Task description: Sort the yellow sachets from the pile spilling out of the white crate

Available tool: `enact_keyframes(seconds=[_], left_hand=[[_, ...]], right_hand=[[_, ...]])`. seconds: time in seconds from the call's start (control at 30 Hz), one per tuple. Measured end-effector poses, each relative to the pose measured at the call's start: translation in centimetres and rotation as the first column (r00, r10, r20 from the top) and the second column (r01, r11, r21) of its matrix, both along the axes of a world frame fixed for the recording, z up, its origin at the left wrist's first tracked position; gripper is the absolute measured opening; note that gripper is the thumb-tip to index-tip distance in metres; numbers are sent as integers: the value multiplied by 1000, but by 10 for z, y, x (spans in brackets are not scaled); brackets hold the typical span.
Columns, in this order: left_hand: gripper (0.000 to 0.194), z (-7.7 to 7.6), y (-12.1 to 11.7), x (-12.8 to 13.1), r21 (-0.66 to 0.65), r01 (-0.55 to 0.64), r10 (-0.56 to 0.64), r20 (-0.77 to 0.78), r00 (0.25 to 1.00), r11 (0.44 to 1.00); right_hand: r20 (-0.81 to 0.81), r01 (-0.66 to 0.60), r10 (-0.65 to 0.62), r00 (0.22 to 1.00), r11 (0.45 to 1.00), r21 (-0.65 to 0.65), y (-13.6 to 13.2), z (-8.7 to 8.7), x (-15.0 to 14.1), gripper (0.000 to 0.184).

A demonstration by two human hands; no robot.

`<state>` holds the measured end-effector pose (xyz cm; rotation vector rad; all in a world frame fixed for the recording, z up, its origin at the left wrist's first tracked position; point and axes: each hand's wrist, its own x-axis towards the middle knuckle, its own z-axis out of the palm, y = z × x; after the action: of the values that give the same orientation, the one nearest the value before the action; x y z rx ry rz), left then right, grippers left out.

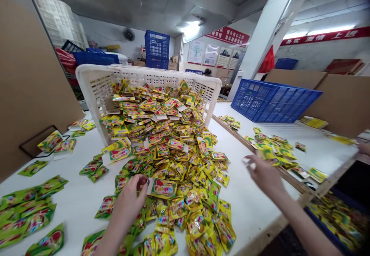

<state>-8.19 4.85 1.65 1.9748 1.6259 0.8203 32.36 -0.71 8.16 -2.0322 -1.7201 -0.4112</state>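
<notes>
Noted: white plastic crate [96, 88] tipped on desk [245, 209], apparently to spread yellow sachets [170, 148] within reach | left hand [127, 206] clenching one sachet [142, 183] | right hand [264, 175] open, empty

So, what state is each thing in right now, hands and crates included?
Yellow sachets: heaped, spilled outward
White plastic crate: tipped forward, sachets spilling over its rim
Left hand: fingers curled among sachets, hold unclear
Right hand: fingers loosely spread, nothing visibly held
Blue plastic crate: tilted, no sachets visible
Blue bin: filled with sachets
</notes>
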Motion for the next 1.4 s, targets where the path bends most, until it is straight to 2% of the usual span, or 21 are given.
enact_keyframes(seconds=[0.07,0.17,0.23,0.3,0.4,0.5,0.57,0.7,0.77,0.8,0.87,0.93,0.97,1.1,1.2,1.27,1.4], left_hand=[[21,-3,-4,8,-28,51,-50,10,999,998],[24,-5,-18,33,-35,162,-162,-10,987,986],[29,-9,-29,49,-58,216,-220,-85,972,975],[37,-16,-37,59,-83,228,-240,-168,956,970],[31,-25,-42,64,-72,239,-248,-168,954,968],[16,-24,-40,63,-69,254,-254,5,967,965],[19,-20,-36,61,-104,235,-220,137,966,966],[35,-17,-28,57,-199,231,-170,282,944,952],[37,-18,-26,55,-194,245,-173,326,929,950],[37,-19,-25,54,-174,248,-176,347,921,953],[37,-20,-24,54,-147,245,-170,396,902,958],[39,-21,-24,54,-151,248,-155,459,875,957],[41,-22,-24,54,-164,246,-138,489,861,955],[40,-20,-25,56,-174,241,-109,549,829,955],[37,-17,-28,58,-173,308,-149,596,789,935],[37,-15,-31,60,-177,323,-149,620,770,930],[35,-15,-33,65,-170,322,-162,600,784,931]], right_hand=[[-83,-123,110,990,978,-170,1,-25,-30,14],[-167,-183,144,975,951,-250,4,-63,-65,17],[-225,-178,119,967,947,-267,7,-80,-72,15],[-292,-181,96,952,942,-281,11,-88,-68,11],[-393,-217,101,914,940,-264,16,-84,-56,10],[-454,-237,135,881,956,-175,11,-65,-58,7],[-527,-255,169,833,962,-94,4,-52,-72,11],[-776,-417,326,540,904,90,-4,-37,-111,14],[-793,-433,374,482,888,156,0,-35,-126,12],[-810,-420,374,452,890,177,3,-36,-132,9],[-878,-399,348,328,894,205,10,-39,-138,4],[-930,-402,312,193,890,214,15,-43,-140,12],[-939,-407,305,158,887,219,17,-44,-141,16],[-955,-406,290,69,882,239,19,-47,-143,26],[-961,-390,275,23,888,244,18,-46,-146,29],[-964,-378,265,9,894,243,17,-45,-149,30],[-967,-362,256,10,902,235,17,-44,-155,31]])
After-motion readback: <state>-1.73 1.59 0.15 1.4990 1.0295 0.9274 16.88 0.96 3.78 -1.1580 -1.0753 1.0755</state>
